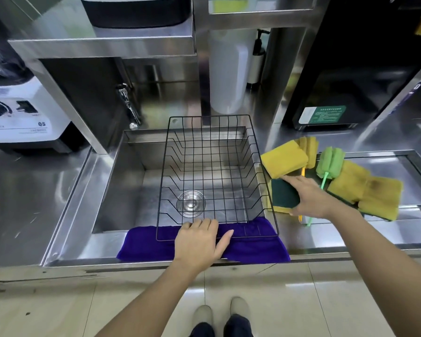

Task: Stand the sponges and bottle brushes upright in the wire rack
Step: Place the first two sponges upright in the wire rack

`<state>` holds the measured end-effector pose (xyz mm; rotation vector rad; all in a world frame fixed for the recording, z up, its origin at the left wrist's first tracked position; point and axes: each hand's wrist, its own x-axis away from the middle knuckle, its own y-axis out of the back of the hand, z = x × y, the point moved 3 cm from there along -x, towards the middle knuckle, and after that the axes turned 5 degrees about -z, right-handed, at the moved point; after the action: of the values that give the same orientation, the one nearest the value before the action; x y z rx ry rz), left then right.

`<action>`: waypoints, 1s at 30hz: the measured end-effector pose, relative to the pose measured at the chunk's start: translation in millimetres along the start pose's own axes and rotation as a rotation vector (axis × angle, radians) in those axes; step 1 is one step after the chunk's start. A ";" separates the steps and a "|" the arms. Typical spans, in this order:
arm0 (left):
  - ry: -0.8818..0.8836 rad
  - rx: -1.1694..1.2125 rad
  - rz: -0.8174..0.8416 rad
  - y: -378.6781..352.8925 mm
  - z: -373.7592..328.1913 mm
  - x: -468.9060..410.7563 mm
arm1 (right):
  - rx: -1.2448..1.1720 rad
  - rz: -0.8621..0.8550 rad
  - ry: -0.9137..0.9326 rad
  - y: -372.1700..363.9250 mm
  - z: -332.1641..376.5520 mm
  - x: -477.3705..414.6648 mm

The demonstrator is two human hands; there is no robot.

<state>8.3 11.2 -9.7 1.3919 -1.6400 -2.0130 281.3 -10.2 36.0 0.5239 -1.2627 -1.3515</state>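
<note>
My left hand (pixel 197 242) lay flat, fingers apart, on the near rim of the empty rack (pixel 214 176) over the sink (pixel 122 181). My right hand (pixel 309 198) clamped a sponge (pixel 284 194) on the tabletop (pixel 350 229), right of the rack, brush (pixel 329 161) just beyond.

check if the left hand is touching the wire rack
Touching: the head view shows the left hand resting palm-down on the wire rack, its fingers draped over the near rim.
</note>
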 end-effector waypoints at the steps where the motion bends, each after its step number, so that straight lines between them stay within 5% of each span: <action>1: -0.011 0.001 0.000 0.1 0.2 0.8 | 0.053 -0.025 -0.030 2.1 -1.6 -1.8; 7: -0.018 -0.001 0.024 1.7 -0.3 1.7 | -0.009 -0.345 -0.177 37.3 15.7 -6.2; 11: -0.026 0.010 0.009 0.5 0.5 2.8 | -0.107 -0.483 -0.023 54.9 59.6 -9.8; 30: -0.047 0.052 -0.125 -1.5 0.0 7.2 | -0.158 0.119 0.281 -67.1 165.0 -33.3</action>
<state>5.0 7.1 -14.8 1.5113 -1.6756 -2.0999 117.1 64.2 18.1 0.5005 -0.9351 -1.2181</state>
